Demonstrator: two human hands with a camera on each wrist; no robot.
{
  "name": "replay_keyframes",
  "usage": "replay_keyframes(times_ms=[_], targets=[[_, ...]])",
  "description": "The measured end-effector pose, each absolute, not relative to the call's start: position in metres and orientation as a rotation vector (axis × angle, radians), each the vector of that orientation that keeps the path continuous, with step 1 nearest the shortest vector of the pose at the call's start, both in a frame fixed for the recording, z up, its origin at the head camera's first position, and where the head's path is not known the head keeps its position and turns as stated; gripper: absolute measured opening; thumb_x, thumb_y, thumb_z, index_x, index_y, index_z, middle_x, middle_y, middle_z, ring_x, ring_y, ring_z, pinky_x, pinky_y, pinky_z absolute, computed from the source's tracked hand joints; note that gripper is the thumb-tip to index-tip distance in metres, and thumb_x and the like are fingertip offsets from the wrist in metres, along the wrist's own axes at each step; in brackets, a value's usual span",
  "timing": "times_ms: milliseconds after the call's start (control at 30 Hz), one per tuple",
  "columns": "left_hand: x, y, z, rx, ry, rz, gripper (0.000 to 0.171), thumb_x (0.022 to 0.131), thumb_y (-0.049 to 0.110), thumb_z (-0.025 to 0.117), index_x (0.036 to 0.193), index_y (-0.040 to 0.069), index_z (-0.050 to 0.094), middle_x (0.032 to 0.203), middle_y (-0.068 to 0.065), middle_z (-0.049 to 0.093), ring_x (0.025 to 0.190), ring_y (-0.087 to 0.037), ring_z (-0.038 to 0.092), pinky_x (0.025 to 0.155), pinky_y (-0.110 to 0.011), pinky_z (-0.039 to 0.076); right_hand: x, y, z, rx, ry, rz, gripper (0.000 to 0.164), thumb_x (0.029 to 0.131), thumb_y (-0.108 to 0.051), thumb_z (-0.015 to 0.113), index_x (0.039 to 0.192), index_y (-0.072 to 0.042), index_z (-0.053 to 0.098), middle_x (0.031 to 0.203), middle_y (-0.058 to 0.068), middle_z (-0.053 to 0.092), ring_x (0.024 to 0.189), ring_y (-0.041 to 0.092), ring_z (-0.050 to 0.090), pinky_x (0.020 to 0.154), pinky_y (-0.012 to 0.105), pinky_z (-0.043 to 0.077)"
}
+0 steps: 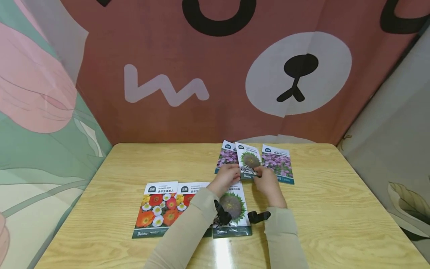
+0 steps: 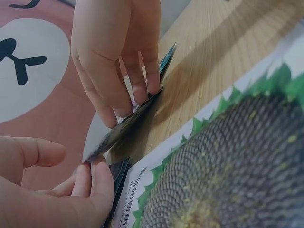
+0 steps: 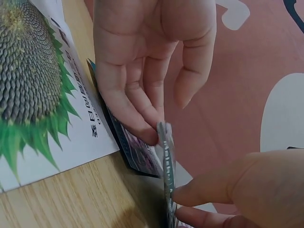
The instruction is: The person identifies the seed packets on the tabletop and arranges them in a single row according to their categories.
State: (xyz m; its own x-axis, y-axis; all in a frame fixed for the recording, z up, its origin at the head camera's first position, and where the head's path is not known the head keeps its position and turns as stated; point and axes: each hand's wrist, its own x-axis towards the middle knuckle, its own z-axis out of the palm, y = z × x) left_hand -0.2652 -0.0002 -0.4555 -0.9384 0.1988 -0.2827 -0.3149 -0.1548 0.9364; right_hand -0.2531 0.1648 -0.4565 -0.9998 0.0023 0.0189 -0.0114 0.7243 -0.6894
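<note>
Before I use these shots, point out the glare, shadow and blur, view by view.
Head view: a white glare streak on the table, just below the lower sunflower packet; left wrist view: a broad, soft-edged shadow across the tabletop; right wrist view: the held packet is edge-on, its print smeared.

A pale wood-grain table (image 1: 336,224) carries two rows of flower-seed packets (image 1: 156,211)

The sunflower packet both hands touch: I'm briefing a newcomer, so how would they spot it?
On the wooden table, look toward the far edge, at the left hand and right hand. The sunflower packet is between two purple-flower packets; its green-fringed dark disc on white sets it apart from them.
</note>
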Motion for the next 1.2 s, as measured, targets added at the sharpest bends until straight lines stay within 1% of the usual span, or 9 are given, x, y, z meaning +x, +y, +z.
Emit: replay_keyframes(times_ms=[100,233,333,400,667,867,967,1067,1200], targets=[[-0.263,-0.001,-0.456,-0.088,1.782,2.156,0.048,0.101,0.004,0.050,0.147,-0.009,0.044,0.141,-0.025,0.050,0.124,-0.032,0.056,0.105,-0.041,0.050,-0.253,0.164,-0.457,-0.015,-2.882,1.156,0.035,0.092,0.003,0.059,0.126,0.012,0.061,0.110,0.028,0.061,0.103,0.041,0.058,0.086,0.052,0.050],[-0.261,-0.001,-0.457,-0.011,1.804,2.173,0.049,0.096,-0.002,0.053,0.144,-0.009,0.045,0.135,-0.025,0.052,0.108,-0.027,0.064,0.097,-0.038,0.055,-0.252,0.165,-0.457,-0.037,-2.880,1.146,0.036,0.093,0.001,0.057,0.127,0.012,0.060,0.111,0.030,0.062,0.100,0.042,0.060,0.084,0.052,0.051],[-0.262,0.002,-0.459,-0.031,1.824,2.184,0.048,0.094,-0.005,0.055,0.142,-0.008,0.048,0.126,-0.025,0.055,0.095,-0.023,0.065,0.091,-0.036,0.057,-0.252,0.167,-0.456,-0.046,-2.883,1.149,0.037,0.093,-0.001,0.056,0.128,0.012,0.060,0.112,0.031,0.063,0.098,0.042,0.062,0.083,0.052,0.051],[-0.263,0.005,-0.461,-0.054,1.845,2.183,0.047,0.095,-0.005,0.056,0.142,-0.005,0.050,0.122,-0.023,0.057,0.092,-0.023,0.066,0.090,-0.036,0.058,-0.252,0.168,-0.455,-0.048,-2.881,1.155,0.037,0.093,-0.002,0.056,0.127,0.012,0.059,0.111,0.032,0.063,0.095,0.042,0.063,0.082,0.053,0.052],[-0.260,0.007,-0.457,-0.044,1.923,2.159,0.045,0.095,-0.006,0.060,0.139,-0.002,0.055,0.125,-0.022,0.062,0.104,-0.030,0.068,0.089,-0.037,0.059,-0.250,0.171,-0.452,-0.090,-2.899,1.204,0.040,0.097,-0.006,0.054,0.132,0.015,0.054,0.114,0.034,0.063,0.096,0.041,0.064,0.083,0.053,0.053],[-0.257,0.003,-0.456,-0.012,1.937,2.163,0.042,0.093,-0.008,0.059,0.135,-0.002,0.058,0.119,-0.020,0.062,0.098,-0.024,0.066,0.090,-0.040,0.058,-0.250,0.173,-0.452,-0.094,-2.892,1.236,0.043,0.098,-0.007,0.053,0.134,0.016,0.052,0.115,0.034,0.062,0.094,0.040,0.063,0.085,0.055,0.052],[-0.256,0.000,-0.455,-0.008,1.941,2.162,0.043,0.093,-0.008,0.058,0.135,-0.003,0.058,0.120,-0.021,0.062,0.099,-0.024,0.065,0.091,-0.040,0.058,-0.250,0.174,-0.452,-0.088,-2.885,1.256,0.044,0.099,-0.008,0.053,0.136,0.015,0.051,0.118,0.034,0.061,0.102,0.042,0.062,0.089,0.057,0.051],[-0.255,-0.004,-0.457,0.008,1.938,2.163,0.044,0.094,-0.007,0.058,0.137,-0.003,0.056,0.125,-0.022,0.061,0.105,-0.027,0.065,0.093,-0.041,0.057,-0.250,0.176,-0.453,-0.086,-2.880,1.283,0.045,0.099,-0.009,0.052,0.138,0.014,0.050,0.124,0.035,0.058,0.112,0.046,0.059,0.095,0.058,0.049],[-0.251,-0.010,-0.456,0.029,1.938,2.159,0.043,0.095,-0.005,0.058,0.138,-0.003,0.054,0.129,-0.023,0.059,0.108,-0.028,0.065,0.095,-0.043,0.056,-0.251,0.178,-0.450,-0.083,-2.891,1.321,0.046,0.101,-0.012,0.051,0.141,0.012,0.047,0.131,0.036,0.055,0.120,0.048,0.055,0.097,0.059,0.048]])
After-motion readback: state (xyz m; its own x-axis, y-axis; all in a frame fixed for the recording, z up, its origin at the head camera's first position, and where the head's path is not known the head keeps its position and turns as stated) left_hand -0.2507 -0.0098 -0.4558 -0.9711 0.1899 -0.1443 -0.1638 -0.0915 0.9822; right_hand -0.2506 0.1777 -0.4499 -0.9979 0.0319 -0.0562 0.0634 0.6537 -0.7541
